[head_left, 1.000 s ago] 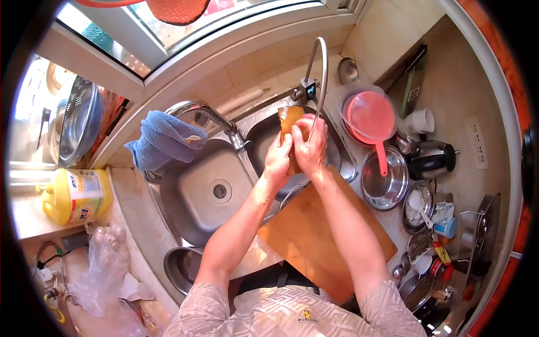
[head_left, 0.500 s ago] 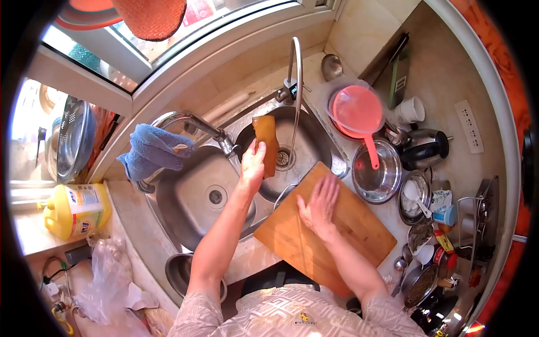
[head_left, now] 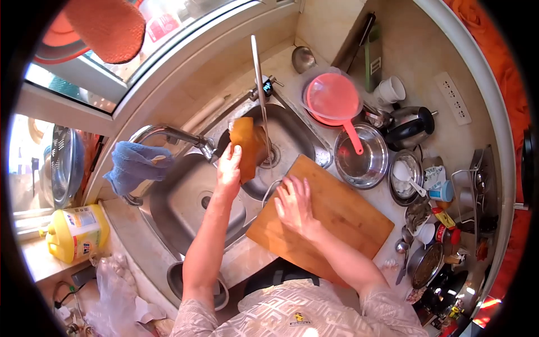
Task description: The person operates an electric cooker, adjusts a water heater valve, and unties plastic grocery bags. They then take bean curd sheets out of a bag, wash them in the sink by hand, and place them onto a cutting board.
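Observation:
My left hand (head_left: 228,171) is closed around an orange-brown, flat piece (head_left: 242,149), slightly shiny, whose kind I cannot make out. It is held upright over the near edge of the right sink basin (head_left: 297,132). My right hand (head_left: 296,208) lies with fingers extended on a wooden cutting board (head_left: 342,219), near its left side. The board sits tilted across the counter's front edge, one corner by the basin. A slim tap (head_left: 257,67) stands behind this basin, and a thin stream seems to run down toward the drain.
A left basin (head_left: 179,219) has a chrome faucet (head_left: 168,132) with a blue cloth (head_left: 135,165) over it. To the right are a pink strainer (head_left: 334,98), a metal bowl (head_left: 362,157) and a kettle (head_left: 412,126). A yellow jug (head_left: 73,233) stands at left.
My right hand has slid left across the board toward its sink-side edge. The view has shifted, and my left hand still holds the orange-brown piece over the basin.

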`<control>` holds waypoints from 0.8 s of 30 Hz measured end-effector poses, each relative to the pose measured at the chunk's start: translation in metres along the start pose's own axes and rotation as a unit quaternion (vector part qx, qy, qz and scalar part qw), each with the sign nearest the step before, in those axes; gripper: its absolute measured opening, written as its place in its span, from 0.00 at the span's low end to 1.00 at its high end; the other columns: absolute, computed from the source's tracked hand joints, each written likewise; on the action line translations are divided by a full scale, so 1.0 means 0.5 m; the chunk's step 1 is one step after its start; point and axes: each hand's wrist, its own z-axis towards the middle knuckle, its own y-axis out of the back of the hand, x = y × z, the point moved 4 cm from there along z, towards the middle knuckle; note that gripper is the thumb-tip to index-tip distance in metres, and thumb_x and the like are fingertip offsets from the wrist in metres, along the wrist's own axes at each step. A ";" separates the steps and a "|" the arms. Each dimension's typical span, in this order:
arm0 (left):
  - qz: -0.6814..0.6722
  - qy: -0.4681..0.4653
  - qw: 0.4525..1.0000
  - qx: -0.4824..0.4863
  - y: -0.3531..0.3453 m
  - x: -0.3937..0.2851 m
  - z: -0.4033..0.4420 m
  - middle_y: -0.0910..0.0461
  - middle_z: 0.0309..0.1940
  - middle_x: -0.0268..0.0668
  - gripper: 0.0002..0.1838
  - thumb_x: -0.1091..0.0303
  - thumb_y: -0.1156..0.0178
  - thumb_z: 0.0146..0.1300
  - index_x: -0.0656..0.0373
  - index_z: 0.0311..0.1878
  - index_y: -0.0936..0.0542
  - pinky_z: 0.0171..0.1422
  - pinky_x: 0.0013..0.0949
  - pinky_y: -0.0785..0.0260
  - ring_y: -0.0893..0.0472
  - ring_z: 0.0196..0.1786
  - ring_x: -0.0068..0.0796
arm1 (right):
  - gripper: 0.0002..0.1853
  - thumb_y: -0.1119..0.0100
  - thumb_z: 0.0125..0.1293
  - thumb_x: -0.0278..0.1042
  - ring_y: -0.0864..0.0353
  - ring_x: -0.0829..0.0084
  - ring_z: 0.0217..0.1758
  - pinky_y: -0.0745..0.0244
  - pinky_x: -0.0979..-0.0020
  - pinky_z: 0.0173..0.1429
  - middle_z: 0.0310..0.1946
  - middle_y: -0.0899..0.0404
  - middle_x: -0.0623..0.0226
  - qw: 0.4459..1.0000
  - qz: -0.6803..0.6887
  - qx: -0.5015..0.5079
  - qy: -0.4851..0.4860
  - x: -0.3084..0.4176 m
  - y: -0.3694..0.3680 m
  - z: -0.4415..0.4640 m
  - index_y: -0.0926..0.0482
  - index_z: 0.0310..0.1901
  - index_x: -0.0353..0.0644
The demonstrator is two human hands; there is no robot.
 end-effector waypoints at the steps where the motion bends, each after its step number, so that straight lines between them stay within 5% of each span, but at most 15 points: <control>1: -0.006 -0.005 1.000 -0.001 0.002 -0.001 0.000 0.24 0.54 0.35 0.20 0.61 0.52 0.74 0.62 0.62 0.30 0.60 0.30 0.32 0.24 0.54 0.24 | 0.17 0.43 0.61 0.37 0.34 0.54 0.63 0.42 0.49 0.69 0.55 0.29 0.52 0.999 0.031 -0.043 -0.008 -0.005 0.013 0.007 0.23 0.49 0.37; 2: -0.004 0.006 1.000 -0.004 0.006 0.003 0.001 0.24 0.54 0.35 0.20 0.60 0.52 0.74 0.61 0.62 0.31 0.58 0.30 0.31 0.24 0.53 0.24 | 0.17 0.43 0.61 0.37 0.34 0.54 0.63 0.42 0.49 0.69 0.55 0.29 0.52 0.998 0.035 -0.047 -0.002 -0.009 0.008 0.021 0.23 0.49 0.37; 4: -0.034 0.024 0.999 0.019 -0.007 -0.006 -0.002 0.23 0.53 0.35 0.20 0.60 0.52 0.74 0.61 0.62 0.31 0.57 0.30 0.30 0.23 0.52 0.25 | 0.18 0.44 0.63 0.37 0.31 0.50 0.60 0.36 0.56 0.66 0.54 0.29 0.50 0.939 0.299 -0.109 -0.134 -0.047 -0.007 0.059 0.25 0.50 0.34; 6: -0.084 0.039 0.995 0.039 -0.021 -0.013 0.003 0.23 0.53 0.37 0.19 0.61 0.53 0.74 0.60 0.62 0.31 0.57 0.34 0.28 0.21 0.51 0.28 | 0.21 0.47 0.68 0.41 0.29 0.51 0.59 0.33 0.62 0.63 0.56 0.29 0.49 0.936 0.303 -0.118 -0.133 -0.050 0.002 0.129 0.27 0.54 0.32; 8: -0.122 0.043 0.989 0.076 -0.045 -0.028 0.001 0.23 0.53 0.38 0.19 0.61 0.54 0.74 0.60 0.62 0.31 0.59 0.36 0.28 0.21 0.53 0.31 | 0.26 0.54 0.72 0.49 0.28 0.58 0.61 0.33 0.62 0.63 0.59 0.28 0.51 0.822 0.521 -0.109 -0.200 -0.085 -0.080 0.199 0.30 0.59 0.34; 9: -0.122 0.038 0.989 0.077 -0.053 -0.037 -0.002 0.23 0.53 0.38 0.19 0.61 0.54 0.74 0.60 0.62 0.31 0.59 0.36 0.28 0.21 0.53 0.31 | 0.26 0.54 0.72 0.49 0.28 0.58 0.61 0.33 0.62 0.63 0.59 0.28 0.51 0.823 0.522 -0.111 -0.194 -0.101 -0.111 0.227 0.30 0.59 0.34; 11: -0.170 0.052 0.979 0.104 -0.071 -0.050 -0.009 0.24 0.56 0.39 0.19 0.61 0.55 0.74 0.59 0.63 0.32 0.61 0.39 0.29 0.22 0.56 0.34 | 0.33 0.65 0.73 0.60 0.29 0.62 0.63 0.33 0.62 0.64 0.60 0.28 0.56 0.583 0.765 0.047 -0.269 -0.109 -0.192 0.265 0.33 0.64 0.38; 12: -0.171 0.046 0.979 0.104 -0.075 -0.051 -0.009 0.24 0.56 0.39 0.19 0.61 0.55 0.74 0.59 0.63 0.32 0.61 0.39 0.29 0.22 0.56 0.34 | 0.33 0.65 0.73 0.60 0.29 0.62 0.63 0.33 0.62 0.64 0.60 0.28 0.56 0.585 0.765 0.049 -0.264 -0.089 -0.157 0.271 0.33 0.64 0.38; 14: -0.249 0.053 0.962 0.101 -0.079 -0.045 -0.008 0.26 0.59 0.38 0.20 0.61 0.55 0.74 0.58 0.65 0.34 0.64 0.41 0.31 0.24 0.58 0.35 | 0.38 0.73 0.71 0.67 0.30 0.62 0.65 0.34 0.61 0.67 0.62 0.29 0.59 0.410 0.876 0.151 -0.205 -0.026 -0.086 0.269 0.35 0.66 0.42; 18: -0.286 0.070 0.952 0.087 -0.060 -0.001 0.008 0.28 0.61 0.39 0.21 0.61 0.54 0.73 0.59 0.65 0.34 0.65 0.41 0.32 0.25 0.60 0.37 | 0.41 0.75 0.68 0.71 0.28 0.62 0.64 0.33 0.57 0.67 0.63 0.30 0.60 0.360 0.906 0.154 -0.158 -0.009 -0.027 0.249 0.36 0.67 0.44; 19: -0.291 0.069 0.950 0.085 -0.053 0.007 0.014 0.28 0.61 0.39 0.21 0.61 0.54 0.73 0.59 0.65 0.34 0.65 0.41 0.32 0.25 0.60 0.37 | 0.34 0.64 0.71 0.63 0.26 0.61 0.62 0.31 0.59 0.66 0.60 0.27 0.59 0.341 0.917 0.139 -0.156 -0.011 -0.012 0.249 0.34 0.65 0.43; 20: -0.224 0.054 0.971 0.057 -0.037 0.015 0.021 0.26 0.59 0.39 0.20 0.62 0.52 0.73 0.60 0.63 0.31 0.63 0.39 0.31 0.24 0.58 0.35 | 0.34 0.64 0.71 0.63 0.26 0.61 0.62 0.31 0.59 0.66 0.60 0.27 0.59 0.341 0.915 0.142 -0.160 -0.019 -0.017 0.251 0.34 0.65 0.43; 22: -0.160 0.043 0.986 0.021 -0.011 0.036 0.033 0.24 0.56 0.39 0.18 0.64 0.50 0.72 0.61 0.61 0.29 0.61 0.36 0.30 0.23 0.56 0.33 | 0.24 0.51 0.69 0.47 0.23 0.62 0.57 0.28 0.60 0.62 0.55 0.24 0.60 0.432 0.860 0.172 -0.209 -0.042 -0.043 0.258 0.30 0.60 0.40; 24: 0.129 -0.018 0.986 -0.099 0.009 0.026 0.032 0.20 0.49 0.39 0.17 0.67 0.45 0.68 0.64 0.57 0.26 0.55 0.31 0.29 0.21 0.49 0.28 | 0.17 0.48 0.70 0.37 0.21 0.62 0.52 0.25 0.59 0.58 0.52 0.22 0.60 0.534 0.790 0.179 -0.243 -0.051 -0.056 0.262 0.28 0.57 0.39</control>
